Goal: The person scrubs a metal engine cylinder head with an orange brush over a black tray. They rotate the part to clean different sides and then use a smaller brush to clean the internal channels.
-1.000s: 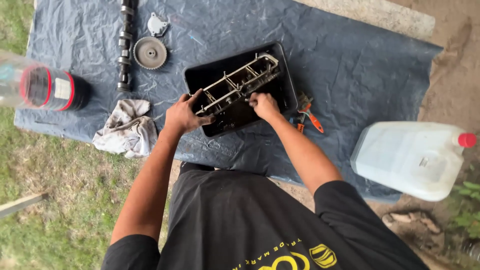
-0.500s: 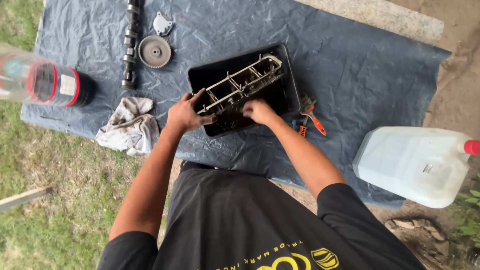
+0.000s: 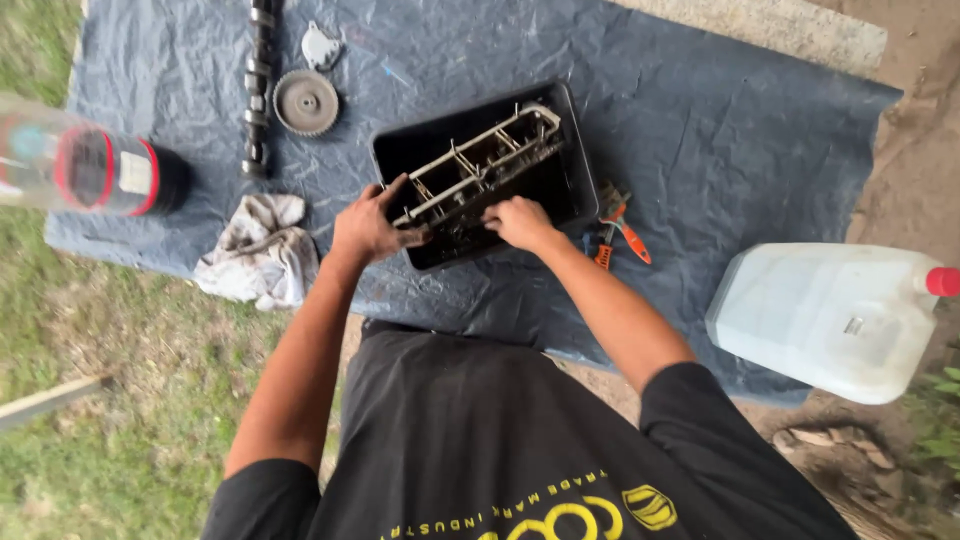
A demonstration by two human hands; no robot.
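Note:
A long metal engine frame (image 3: 480, 165) with cross ribs lies slantwise in a black plastic tub (image 3: 565, 140) on a dark blue tarp (image 3: 700, 120). My left hand (image 3: 368, 222) grips the frame's near left end at the tub's corner. My right hand (image 3: 520, 220) rests closed against the frame's near side inside the tub; its fingertips are hidden, so what they pinch is unclear.
Orange-handled pliers (image 3: 615, 230) lie right of the tub. A camshaft (image 3: 258, 90), a toothed sprocket (image 3: 305, 102) and a small metal bracket (image 3: 320, 45) lie far left. A dirty rag (image 3: 260, 250), a clear bottle (image 3: 90, 170) and a white jug (image 3: 835, 320) flank the tarp.
The view has shifted slightly. My right hand slid a little along the frame's near side; my left hand keeps its hold on the end.

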